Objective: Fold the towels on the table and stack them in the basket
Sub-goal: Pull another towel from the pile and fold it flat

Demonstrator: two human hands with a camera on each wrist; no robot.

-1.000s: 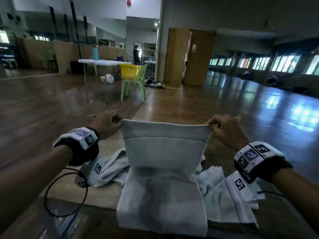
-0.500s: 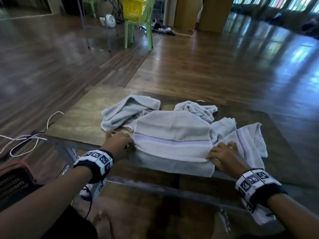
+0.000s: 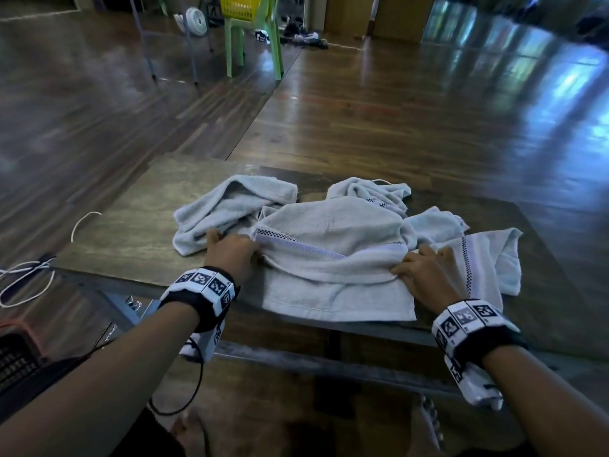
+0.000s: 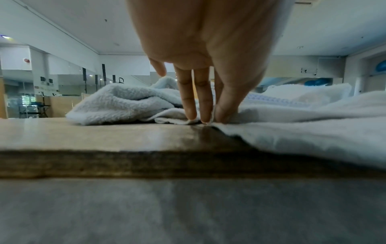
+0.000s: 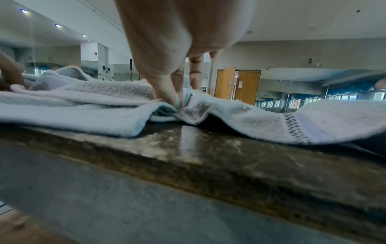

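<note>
A pale grey towel (image 3: pixel 333 258) with a checked band lies doubled over on the wooden table (image 3: pixel 131 232), its near edge hanging past the table's front. My left hand (image 3: pixel 230 255) is at the fold's left end, where thumb and fingers (image 4: pixel 190 107) pinch the cloth (image 4: pixel 271 125) against the tabletop. My right hand (image 3: pixel 425 268) pinches the right end, bunching the towel (image 5: pixel 83 112) under its fingertips (image 5: pixel 167 94). A dark mesh basket (image 3: pixel 16 354) with a reddish rim sits on the floor at lower left.
Three more towels lie crumpled behind and beside the folded one: left (image 3: pixel 224 212), back (image 3: pixel 369 192), right (image 3: pixel 487 258). White cables (image 3: pixel 19 278) trail off the table's left corner. Far off stands a green chair (image 3: pixel 253 44) carrying a yellow basket (image 3: pixel 239 4).
A second ago both hands held the towel up by its top corners. They brought that edge down toward me, doubling the towel on the table, and now pinch its two ends.
</note>
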